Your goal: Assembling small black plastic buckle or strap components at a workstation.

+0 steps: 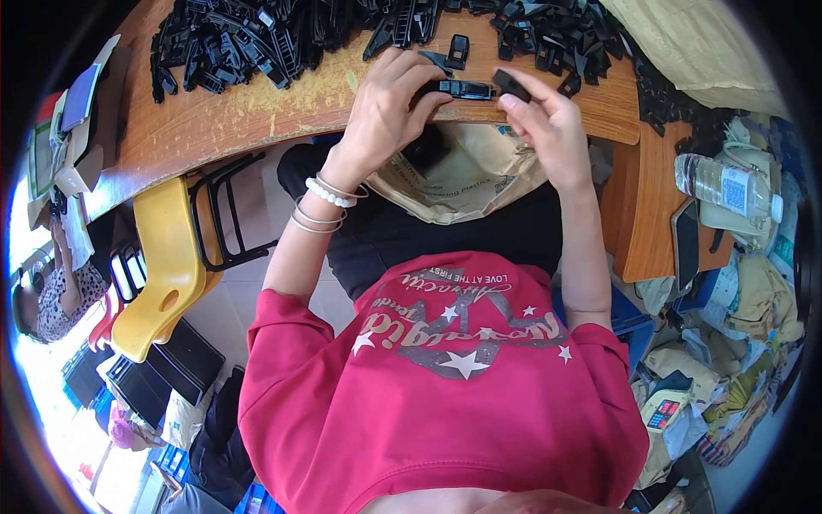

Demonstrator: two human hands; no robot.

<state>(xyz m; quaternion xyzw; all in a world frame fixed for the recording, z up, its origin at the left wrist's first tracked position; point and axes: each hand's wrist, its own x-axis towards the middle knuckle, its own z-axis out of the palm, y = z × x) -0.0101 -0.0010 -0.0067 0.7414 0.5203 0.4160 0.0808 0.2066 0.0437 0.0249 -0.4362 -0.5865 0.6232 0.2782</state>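
Note:
Between the thumb and fingers of my left hand (pixel 388 107) is a long black plastic part (pixel 465 89), its free end pointing right. My right hand (pixel 548 124) pinches a small black plastic piece (pixel 511 86) close to that end; whether the two touch I cannot tell. Both hands are just above the table's near edge. One loose black piece (pixel 458 51) lies behind the long part. Farther back at left is a heap of long black parts (pixel 248 43), and at right a pile of smaller black pieces (pixel 556 34).
An open paper sack (pixel 462 201) sits at my lap under the wooden table (pixel 300 116). To the right are a water bottle (pixel 728 186) and a phone (pixel 685 244). A yellow chair (pixel 167 265) stands at left, with another person (pixel 64 295) beyond it.

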